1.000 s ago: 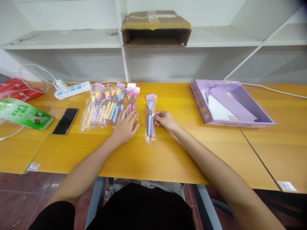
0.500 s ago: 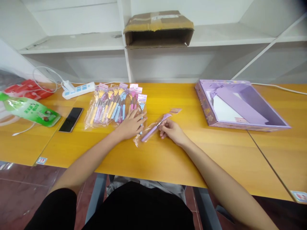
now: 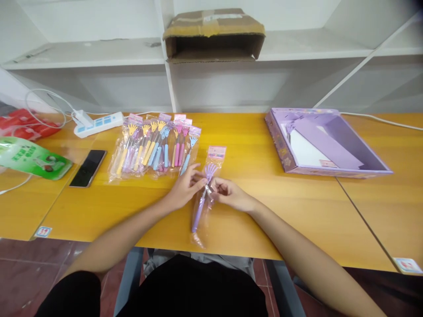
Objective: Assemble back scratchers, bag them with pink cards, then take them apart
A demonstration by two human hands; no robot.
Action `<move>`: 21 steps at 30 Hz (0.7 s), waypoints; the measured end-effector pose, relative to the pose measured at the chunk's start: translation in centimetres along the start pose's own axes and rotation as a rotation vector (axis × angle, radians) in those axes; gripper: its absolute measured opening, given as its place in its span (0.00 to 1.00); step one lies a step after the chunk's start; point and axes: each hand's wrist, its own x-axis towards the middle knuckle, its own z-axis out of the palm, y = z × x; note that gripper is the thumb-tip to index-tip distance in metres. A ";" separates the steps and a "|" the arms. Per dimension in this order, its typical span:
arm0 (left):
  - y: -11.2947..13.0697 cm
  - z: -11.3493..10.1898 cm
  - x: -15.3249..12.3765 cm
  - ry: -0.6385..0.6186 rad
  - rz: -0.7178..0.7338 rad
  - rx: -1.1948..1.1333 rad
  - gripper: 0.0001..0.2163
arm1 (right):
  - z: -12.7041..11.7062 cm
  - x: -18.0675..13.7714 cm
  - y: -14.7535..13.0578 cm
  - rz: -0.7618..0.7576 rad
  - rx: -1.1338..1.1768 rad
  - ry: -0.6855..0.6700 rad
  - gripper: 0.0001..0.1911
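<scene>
A purple hand-shaped back scratcher [image 3: 199,213] in a clear plastic sleeve with a pink header card lies between my hands, tilted a little, its handle toward me. My left hand [image 3: 185,188] pinches it just below the purple claw. On the other side, my right hand [image 3: 233,194] has its fingers closed on the sleeve near the metal shaft. Several more bagged back scratchers [image 3: 152,149], yellow, purple, blue and pink, lie side by side beyond my left hand.
A purple open box [image 3: 343,171] at the right holds a purple back scratcher [image 3: 291,127] and a flat purple strip. At left are a phone [image 3: 88,168], a power strip [image 3: 105,123] and a green-white pouch [image 3: 36,158]. A cardboard box [image 3: 214,26] sits on the shelf.
The purple back scratcher has been turned more upright and drawn nearer to me. My left hand has left the row of bagged scratchers and now grips this one together with my right.
</scene>
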 end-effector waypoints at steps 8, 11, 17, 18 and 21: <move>-1.5 -1.2 -0.3 -0.085 -0.015 -0.259 0.35 | 0.4 -0.3 0.9 -0.100 -0.323 0.252 0.22; -0.9 -1.5 -0.7 -0.108 -0.103 -0.386 0.37 | -0.7 -0.8 0.2 -0.292 -0.583 0.439 0.13; -0.1 -1.5 -0.8 -0.193 -0.186 -0.442 0.38 | -1.9 -1.0 -0.5 -0.388 -0.975 0.348 0.19; 0.0 -1.5 -0.8 -0.201 -0.190 -0.447 0.38 | -1.8 -0.9 -0.4 -0.373 -0.984 0.367 0.21; 0.3 -1.6 -0.8 -0.218 -0.169 -0.432 0.37 | -1.7 -0.7 0.0 -0.313 -0.952 0.432 0.22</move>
